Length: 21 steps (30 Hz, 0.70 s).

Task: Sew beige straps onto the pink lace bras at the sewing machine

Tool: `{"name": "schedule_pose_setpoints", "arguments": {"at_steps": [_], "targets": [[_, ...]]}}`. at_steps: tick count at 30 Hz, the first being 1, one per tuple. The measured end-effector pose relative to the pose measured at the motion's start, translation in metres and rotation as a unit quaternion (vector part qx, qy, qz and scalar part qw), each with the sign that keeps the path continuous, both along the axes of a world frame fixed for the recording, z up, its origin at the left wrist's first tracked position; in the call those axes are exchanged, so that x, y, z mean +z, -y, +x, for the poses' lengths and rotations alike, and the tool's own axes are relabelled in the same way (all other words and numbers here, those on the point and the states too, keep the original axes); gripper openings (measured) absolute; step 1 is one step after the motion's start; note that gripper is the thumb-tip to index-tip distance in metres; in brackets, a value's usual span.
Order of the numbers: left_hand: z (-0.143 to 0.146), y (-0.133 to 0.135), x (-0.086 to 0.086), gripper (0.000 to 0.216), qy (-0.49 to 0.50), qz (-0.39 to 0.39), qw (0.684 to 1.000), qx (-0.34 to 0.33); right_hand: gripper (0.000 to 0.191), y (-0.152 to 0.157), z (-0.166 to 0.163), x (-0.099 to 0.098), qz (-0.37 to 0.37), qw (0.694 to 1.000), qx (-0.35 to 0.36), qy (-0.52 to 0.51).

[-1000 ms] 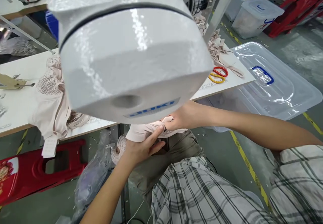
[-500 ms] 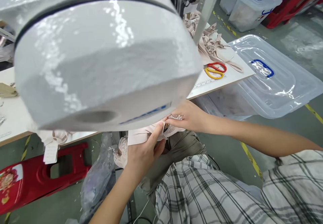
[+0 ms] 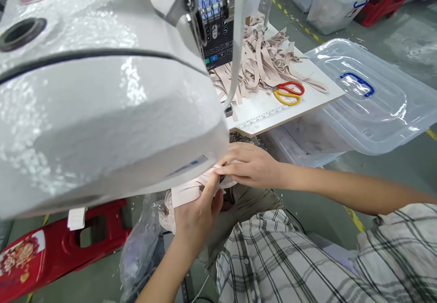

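A pale pink garment with lace at its edge lies over my lap, just beneath the white sewing machine head. My left hand is closed on it, thumb on top and fingers curled below. From the other side my right hand pinches the same cloth, its fingertips close to the left thumb. The machine head hides part of the garment, and the needle area is out of sight.
Pale pink straps are heaped on the white table, beside scissors with red and yellow handles. A control panel stands behind the machine. A clear lidded bin is at right, a red stool at lower left.
The view has shifted, so the machine head appears farther left and the control panel and more straps show. Both hands still hold the garment; the right hand's fingers have moved closer to the left thumb.
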<state>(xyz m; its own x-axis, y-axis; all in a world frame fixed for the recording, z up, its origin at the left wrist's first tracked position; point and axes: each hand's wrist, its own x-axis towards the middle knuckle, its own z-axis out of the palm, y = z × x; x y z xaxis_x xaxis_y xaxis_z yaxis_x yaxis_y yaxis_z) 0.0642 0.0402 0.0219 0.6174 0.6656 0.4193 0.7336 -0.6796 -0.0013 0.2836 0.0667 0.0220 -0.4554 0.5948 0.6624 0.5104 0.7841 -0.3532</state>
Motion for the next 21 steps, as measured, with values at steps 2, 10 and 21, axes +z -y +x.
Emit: {"name": "schedule_pose_setpoints", "arguments": {"at_steps": [2, 10, 21], "targets": [[-0.004, -0.001, 0.001, 0.045, 0.022, -0.026, 0.999, -0.012, 0.019, 0.001, 0.001, -0.003, 0.064, 0.998, 0.005, 0.013], [-0.03, -0.02, 0.011, 0.044, 0.028, -0.13, 0.982, -0.136, 0.016, -0.002, 0.0, 0.001, 0.105, 0.987, -0.047, 0.109], [-0.017, -0.007, 0.017, 0.041, -0.004, -0.097, 0.994, -0.043, 0.039, 0.006, -0.011, -0.007, -0.41, 0.883, -0.04, -0.224]]}}
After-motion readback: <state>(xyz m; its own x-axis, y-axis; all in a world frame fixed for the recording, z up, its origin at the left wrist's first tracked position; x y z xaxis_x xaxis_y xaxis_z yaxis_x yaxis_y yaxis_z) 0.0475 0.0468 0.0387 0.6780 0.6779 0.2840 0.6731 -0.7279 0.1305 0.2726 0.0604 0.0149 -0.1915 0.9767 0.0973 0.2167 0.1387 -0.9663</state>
